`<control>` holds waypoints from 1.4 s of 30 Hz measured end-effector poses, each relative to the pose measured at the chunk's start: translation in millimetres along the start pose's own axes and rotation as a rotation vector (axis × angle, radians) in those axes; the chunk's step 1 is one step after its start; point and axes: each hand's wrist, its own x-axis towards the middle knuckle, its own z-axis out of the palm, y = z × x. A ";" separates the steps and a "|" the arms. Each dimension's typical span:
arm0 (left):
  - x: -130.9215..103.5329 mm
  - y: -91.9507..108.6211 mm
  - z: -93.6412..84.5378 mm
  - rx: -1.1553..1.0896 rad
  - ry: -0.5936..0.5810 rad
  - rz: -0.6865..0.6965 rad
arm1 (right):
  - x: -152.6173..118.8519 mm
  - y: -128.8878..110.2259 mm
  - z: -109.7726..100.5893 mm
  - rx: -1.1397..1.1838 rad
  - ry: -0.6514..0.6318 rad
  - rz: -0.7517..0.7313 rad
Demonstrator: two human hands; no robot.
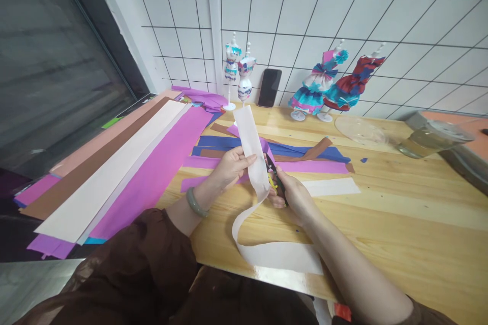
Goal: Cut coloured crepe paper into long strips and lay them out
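Note:
A long white paper strip is pinched between the thumb and fingers of my left hand. Its lower part curls down and lies along the table's front edge. My right hand is closed around black and yellow scissors, just right of the strip. Whether the blades touch the strip is hard to see. Behind both hands lie blue strips, purple strips and a brown strip. A shorter white strip lies flat to the right of my right hand.
Long paper sheets in purple, white, brown and pink are stacked at the left. Along the tiled wall stand small dressed mannequins and a black phone. A glass cup and a clear round lid are at the right.

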 end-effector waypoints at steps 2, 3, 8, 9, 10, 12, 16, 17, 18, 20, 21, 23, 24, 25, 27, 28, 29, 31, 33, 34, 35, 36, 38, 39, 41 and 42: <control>0.6 -0.6 -0.8 0.022 0.007 -0.003 | 0.2 -0.2 0.0 0.000 -0.008 0.004; 0.7 -0.9 -0.8 0.030 0.009 -0.004 | 0.3 -0.1 0.0 -0.001 -0.013 0.006; -0.2 -1.2 0.9 0.051 -0.008 -0.036 | 0.5 0.1 1.1 0.008 0.003 0.013; -0.5 -1.0 1.2 0.051 -0.011 -0.035 | 0.5 -0.3 1.4 0.012 0.018 0.020; -0.8 -0.7 1.4 0.049 -0.014 -0.031 | 0.5 -0.7 1.8 0.017 0.030 0.027; -1.2 -0.2 1.5 0.041 -0.017 -0.020 | 0.5 -1.3 2.1 0.027 0.036 0.036; -1.5 0.9 2.0 0.032 -0.009 -0.022 | 0.6 -1.3 1.6 0.035 0.030 0.029; -1.5 1.3 2.3 0.028 -0.005 -0.021 | 0.6 -1.1 1.5 0.035 0.030 0.026; -1.6 1.7 2.8 0.023 -0.003 -0.021 | 0.6 -1.0 1.4 0.034 0.029 0.024; -1.7 2.4 3.6 0.013 -0.006 -0.026 | 0.6 -0.7 1.5 0.030 0.018 0.021; -1.8 2.7 4.0 0.012 -0.006 -0.030 | 0.5 -0.6 1.5 0.025 0.011 0.017; -1.7 3.0 4.3 0.018 -0.004 -0.038 | 0.4 -0.5 1.4 0.009 -0.003 0.003; -1.6 2.9 4.1 0.023 -0.002 -0.040 | 0.3 -0.4 1.1 -0.001 -0.009 -0.004; -1.4 2.7 3.7 0.030 0.000 -0.038 | 0.2 -0.3 0.8 -0.011 -0.012 -0.011; -0.8 1.9 2.6 0.047 -0.001 -0.031 | 0.1 -0.2 -0.1 -0.032 -0.024 -0.015; -0.4 1.5 2.0 0.054 -0.002 -0.026 | 0.1 -0.1 -0.5 -0.043 -0.030 -0.014; -0.1 1.1 1.4 0.061 -0.001 -0.023 | 0.2 0.1 -0.9 -0.053 -0.036 -0.014; 0.3 0.5 0.8 0.069 -0.004 -0.022 | 0.4 0.6 -1.3 -0.068 -0.039 -0.018; 0.5 0.2 0.7 0.069 -0.005 -0.024 | 0.7 1.3 -1.4 -0.080 -0.028 -0.025; 0.5 0.0 0.8 0.069 -0.007 -0.024 | 1.0 1.7 -1.3 -0.085 -0.022 -0.029; 0.6 -0.2 0.8 0.069 -0.007 -0.022 | 1.2 2.1 -1.1 -0.090 -0.015 -0.032; 0.8 -0.5 0.8 0.070 -0.005 -0.019 | 1.5 2.4 -0.9 -0.095 -0.010 -0.033; 1.3 -1.4 0.5 0.077 -0.004 -0.012 | 2.1 3.0 -0.5 -0.102 0.000 -0.034; 1.6 -1.9 0.3 0.080 -0.005 -0.010 | 2.4 3.2 -0.3 -0.105 0.004 -0.034; 2.0 -2.9 -0.1 0.085 0.001 -0.006 | 2.8 3.4 -0.1 -0.106 0.012 -0.038; 2.1 -3.3 -0.1 0.087 0.005 -0.004 | 3.0 3.5 0.0 -0.103 0.017 -0.043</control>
